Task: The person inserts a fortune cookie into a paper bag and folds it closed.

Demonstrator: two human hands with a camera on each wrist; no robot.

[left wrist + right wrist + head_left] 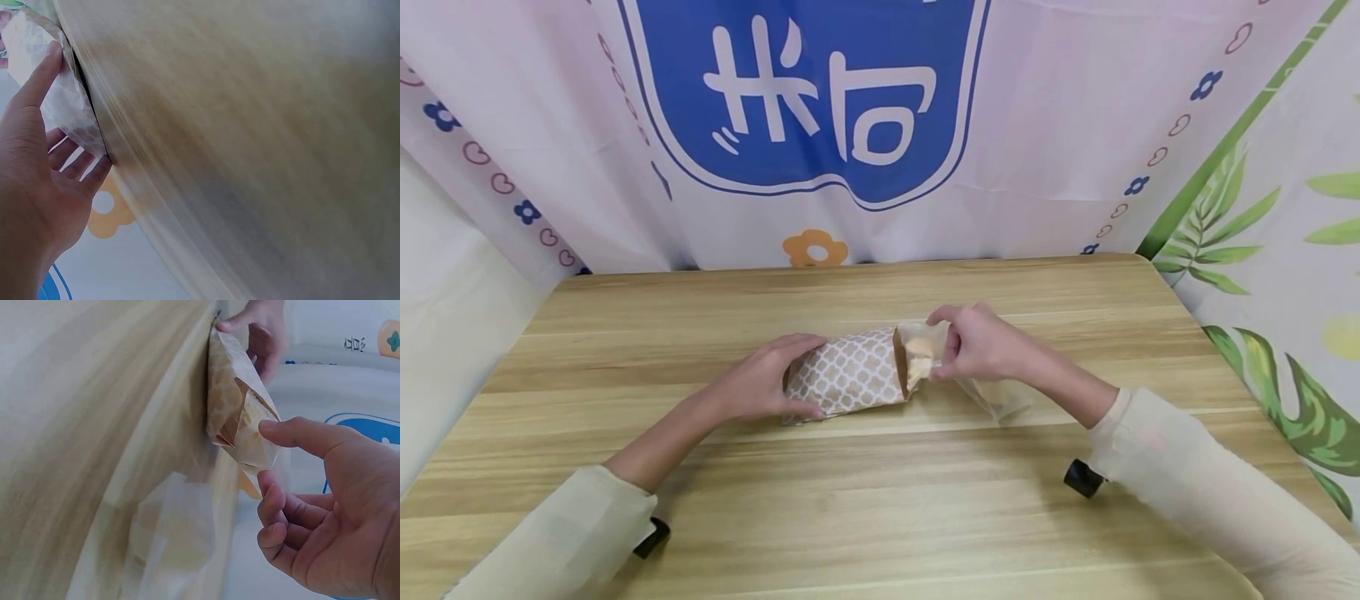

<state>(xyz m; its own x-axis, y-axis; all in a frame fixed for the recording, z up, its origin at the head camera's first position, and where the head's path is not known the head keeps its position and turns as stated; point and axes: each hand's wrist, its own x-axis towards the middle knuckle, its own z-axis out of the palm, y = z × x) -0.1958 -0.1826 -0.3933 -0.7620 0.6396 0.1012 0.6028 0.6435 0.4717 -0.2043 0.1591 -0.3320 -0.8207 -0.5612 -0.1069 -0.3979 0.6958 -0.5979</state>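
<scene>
A tan paper bag (853, 367) with a white lattice pattern lies on its side on the table, mouth facing right. My left hand (767, 379) grips its closed end, thumb on the near side and fingers on the far side. At the mouth, my right hand (985, 346) pinches a clear plastic packet (253, 428) between thumb and fingers. Pale yellow contents show through it, and its left part is hidden inside the bag. A second translucent packet (172, 531) with pale contents lies on the table, partly under my right hand in the head view.
The wooden table (850, 500) runs back to a hanging cloth (1037, 167) with a blue printed emblem. A leaf-print cloth (1285, 250) hangs along the right side. Small black devices (1084, 479) show under both sleeves.
</scene>
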